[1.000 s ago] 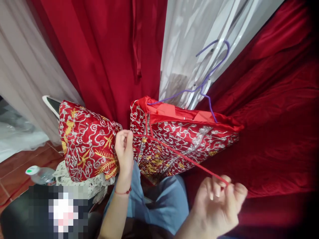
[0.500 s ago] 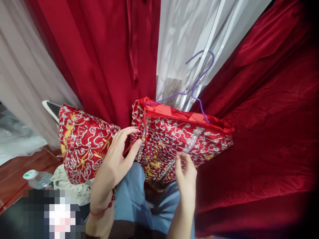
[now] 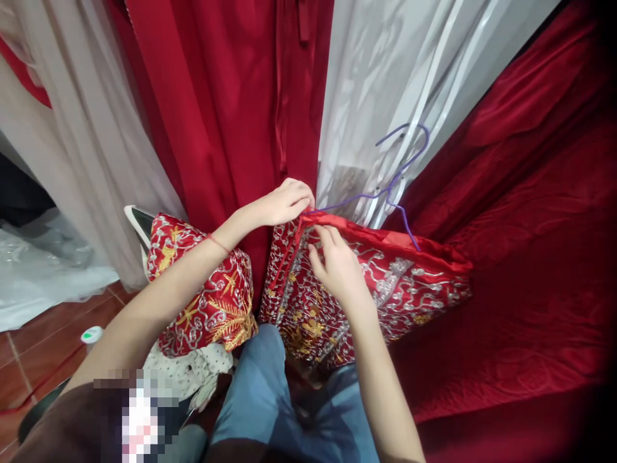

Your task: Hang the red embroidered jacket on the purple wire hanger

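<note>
The embroidered red garment [image 3: 385, 283], stitched all over with silver scrolls and gold motifs, hung on a purple wire hanger [image 3: 400, 173] at the middle of the scene, just beyond the person's knees in blue jeans [image 3: 260, 392]. A thin red cord [image 3: 284, 257] ran down its left edge. A second embroidered piece [image 3: 207, 296] lay to the left, a red satin drape [image 3: 231, 96] and a white sheer cover [image 3: 376, 77] hung behind, and dark red velvet [image 3: 530, 225] filled the right. The left hand [image 3: 284, 202] was curled tight over the garment's top left corner. The right hand [image 3: 337, 267] rested bent fingers just below that edge; whether they pinched anything could not be told.
</note>
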`<state>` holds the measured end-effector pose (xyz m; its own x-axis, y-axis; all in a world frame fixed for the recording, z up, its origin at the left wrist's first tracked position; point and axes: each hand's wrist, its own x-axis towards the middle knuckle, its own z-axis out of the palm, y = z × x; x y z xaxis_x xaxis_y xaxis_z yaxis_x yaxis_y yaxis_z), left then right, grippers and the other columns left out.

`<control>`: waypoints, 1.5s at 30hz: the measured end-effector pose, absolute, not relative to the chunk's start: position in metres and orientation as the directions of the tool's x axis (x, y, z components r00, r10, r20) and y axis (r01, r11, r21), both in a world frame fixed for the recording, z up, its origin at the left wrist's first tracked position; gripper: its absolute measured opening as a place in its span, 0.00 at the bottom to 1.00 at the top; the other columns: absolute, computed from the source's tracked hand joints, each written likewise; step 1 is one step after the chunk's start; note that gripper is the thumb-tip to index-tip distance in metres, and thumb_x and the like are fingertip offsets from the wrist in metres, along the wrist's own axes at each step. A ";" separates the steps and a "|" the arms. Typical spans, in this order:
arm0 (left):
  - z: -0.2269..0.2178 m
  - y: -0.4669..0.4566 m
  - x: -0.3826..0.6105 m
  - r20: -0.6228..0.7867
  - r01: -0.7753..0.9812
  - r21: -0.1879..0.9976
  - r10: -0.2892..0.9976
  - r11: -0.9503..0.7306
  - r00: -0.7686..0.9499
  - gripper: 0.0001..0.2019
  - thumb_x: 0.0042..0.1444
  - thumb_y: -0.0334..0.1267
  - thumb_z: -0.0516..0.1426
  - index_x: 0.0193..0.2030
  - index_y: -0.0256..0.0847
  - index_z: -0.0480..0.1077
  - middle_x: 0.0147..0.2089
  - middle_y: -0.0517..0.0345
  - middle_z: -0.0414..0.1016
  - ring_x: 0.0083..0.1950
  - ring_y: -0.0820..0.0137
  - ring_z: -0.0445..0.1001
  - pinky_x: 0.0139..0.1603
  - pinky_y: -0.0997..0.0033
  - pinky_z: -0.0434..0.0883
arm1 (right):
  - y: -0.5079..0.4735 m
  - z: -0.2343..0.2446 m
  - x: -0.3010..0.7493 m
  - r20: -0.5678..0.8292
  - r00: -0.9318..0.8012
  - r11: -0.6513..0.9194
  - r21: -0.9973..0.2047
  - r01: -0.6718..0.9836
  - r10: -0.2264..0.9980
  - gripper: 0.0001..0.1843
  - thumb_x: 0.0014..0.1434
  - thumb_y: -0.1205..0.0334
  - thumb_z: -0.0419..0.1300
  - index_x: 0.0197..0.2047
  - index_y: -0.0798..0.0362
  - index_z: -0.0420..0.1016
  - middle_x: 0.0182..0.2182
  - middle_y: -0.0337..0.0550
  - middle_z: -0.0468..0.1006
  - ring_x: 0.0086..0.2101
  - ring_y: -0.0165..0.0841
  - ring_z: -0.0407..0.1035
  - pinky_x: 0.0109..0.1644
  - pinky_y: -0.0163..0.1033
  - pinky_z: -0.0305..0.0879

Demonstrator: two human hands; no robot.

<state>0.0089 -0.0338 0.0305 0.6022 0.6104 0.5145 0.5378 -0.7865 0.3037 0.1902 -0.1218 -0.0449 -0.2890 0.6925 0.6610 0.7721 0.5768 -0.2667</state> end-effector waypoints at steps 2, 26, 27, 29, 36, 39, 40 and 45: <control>0.025 0.000 0.012 0.527 0.534 0.423 0.678 -0.732 0.512 0.11 0.61 0.44 0.54 0.39 0.39 0.73 0.42 0.50 0.77 0.47 0.64 0.72 0.58 0.58 0.67 | -0.121 -0.040 0.202 0.724 -0.223 0.539 -0.237 0.808 0.652 0.28 0.67 0.60 0.49 0.68 0.57 0.60 0.60 0.62 0.67 0.55 0.49 0.70 0.56 0.57 0.69; 0.016 0.018 -0.026 0.455 0.194 0.842 0.855 -0.504 0.247 0.17 0.51 0.43 0.66 0.44 0.34 0.81 0.37 0.49 0.83 0.37 0.68 0.80 0.43 0.68 0.76 | -0.187 -0.037 0.374 0.872 0.230 0.420 -0.419 0.805 0.431 0.07 0.56 0.55 0.67 0.33 0.49 0.78 0.35 0.47 0.80 0.35 0.38 0.75 0.40 0.43 0.68; 0.018 0.016 -0.030 0.441 0.194 0.837 0.840 -0.512 0.316 0.17 0.49 0.44 0.67 0.43 0.35 0.82 0.37 0.50 0.83 0.37 0.67 0.80 0.41 0.69 0.76 | -0.186 -0.040 0.375 0.887 0.256 0.449 -0.423 0.787 0.385 0.06 0.55 0.57 0.68 0.33 0.49 0.78 0.34 0.46 0.80 0.35 0.37 0.74 0.40 0.43 0.68; 0.021 0.014 -0.036 0.407 0.197 0.833 0.814 -0.517 0.415 0.18 0.48 0.46 0.68 0.42 0.36 0.82 0.36 0.51 0.83 0.35 0.68 0.80 0.37 0.70 0.76 | -0.179 -0.043 0.379 0.914 0.277 0.450 -0.390 0.803 0.297 0.05 0.53 0.59 0.67 0.32 0.50 0.77 0.33 0.46 0.79 0.34 0.37 0.73 0.40 0.43 0.68; 0.020 0.012 -0.032 0.230 0.273 0.838 0.761 -0.472 0.606 0.15 0.52 0.47 0.65 0.39 0.37 0.80 0.36 0.53 0.82 0.33 0.74 0.77 0.38 0.74 0.74 | -0.138 -0.047 0.393 0.926 0.201 0.094 -0.242 0.966 0.320 0.10 0.57 0.55 0.59 0.28 0.50 0.70 0.29 0.50 0.76 0.31 0.38 0.70 0.39 0.43 0.65; 0.020 0.007 -0.028 0.240 0.281 0.810 0.729 -0.514 0.641 0.17 0.53 0.49 0.65 0.41 0.36 0.78 0.36 0.55 0.80 0.33 0.75 0.75 0.38 0.74 0.73 | -0.129 -0.053 0.389 0.901 0.258 0.001 -0.276 0.961 0.348 0.10 0.59 0.54 0.58 0.30 0.51 0.70 0.32 0.54 0.76 0.33 0.41 0.69 0.41 0.45 0.65; 0.020 0.005 -0.026 0.242 0.277 0.803 0.713 -0.528 0.658 0.19 0.51 0.49 0.66 0.42 0.36 0.76 0.36 0.56 0.80 0.33 0.75 0.75 0.38 0.73 0.72 | -0.128 -0.055 0.383 0.905 0.272 -0.029 -0.278 0.960 0.326 0.09 0.60 0.55 0.58 0.33 0.52 0.71 0.34 0.57 0.76 0.36 0.42 0.70 0.43 0.47 0.66; 0.014 -0.002 -0.015 0.286 0.298 0.704 0.640 -0.645 0.713 0.19 0.45 0.47 0.70 0.35 0.35 0.72 0.30 0.61 0.74 0.31 0.75 0.71 0.34 0.75 0.67 | -0.141 -0.066 0.309 0.971 0.160 -0.014 -0.160 0.987 0.179 0.09 0.61 0.61 0.57 0.44 0.55 0.73 0.45 0.58 0.75 0.48 0.47 0.68 0.52 0.54 0.64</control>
<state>-0.0145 -0.0023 0.0136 0.7128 0.6404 0.2859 0.2976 -0.6454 0.7035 0.3090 -0.1409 -0.0660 0.1599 0.1792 0.9707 0.9870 -0.0138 -0.1600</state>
